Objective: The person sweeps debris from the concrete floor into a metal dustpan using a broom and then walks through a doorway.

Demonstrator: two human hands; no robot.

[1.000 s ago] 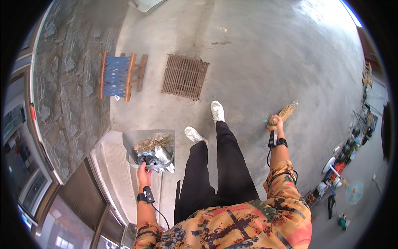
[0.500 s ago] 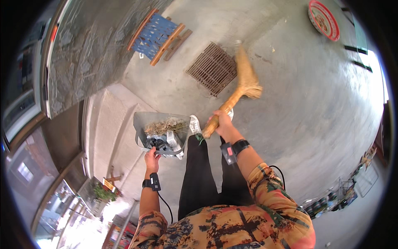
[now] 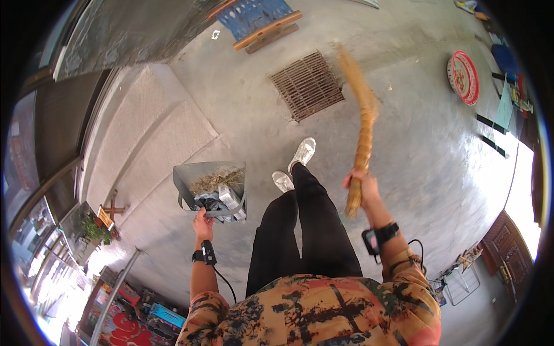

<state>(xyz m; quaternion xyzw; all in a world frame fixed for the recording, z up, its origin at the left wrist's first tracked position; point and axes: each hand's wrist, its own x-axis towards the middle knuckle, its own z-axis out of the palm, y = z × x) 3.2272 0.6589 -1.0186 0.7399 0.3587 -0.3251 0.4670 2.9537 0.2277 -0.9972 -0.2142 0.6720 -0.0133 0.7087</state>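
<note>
A short straw broom (image 3: 365, 130) is gripped near its handle end by my right hand (image 3: 363, 185). Its blurred bristles point away from me, beyond my feet and to the right of the floor grate. On my left, my left hand (image 3: 202, 224) has its fingers closed on the handle of a grey dustpan (image 3: 182, 183). Inside the dustpan lie dry plant scraps (image 3: 216, 181), crumpled dark plastic and a white box (image 3: 229, 196).
A metal floor grate (image 3: 307, 85) lies ahead of my white shoes (image 3: 303, 151). Farther off are a stool with a blue woven seat (image 3: 254, 20) and a red-rimmed basin (image 3: 463, 78). A pale raised step (image 3: 150, 115) runs along the left; a potted plant (image 3: 95, 229) stands there.
My right hand and the broom have swung to the right, the broom now more upright in view. My feet and view have shifted. The left hand still holds the dustpan.
</note>
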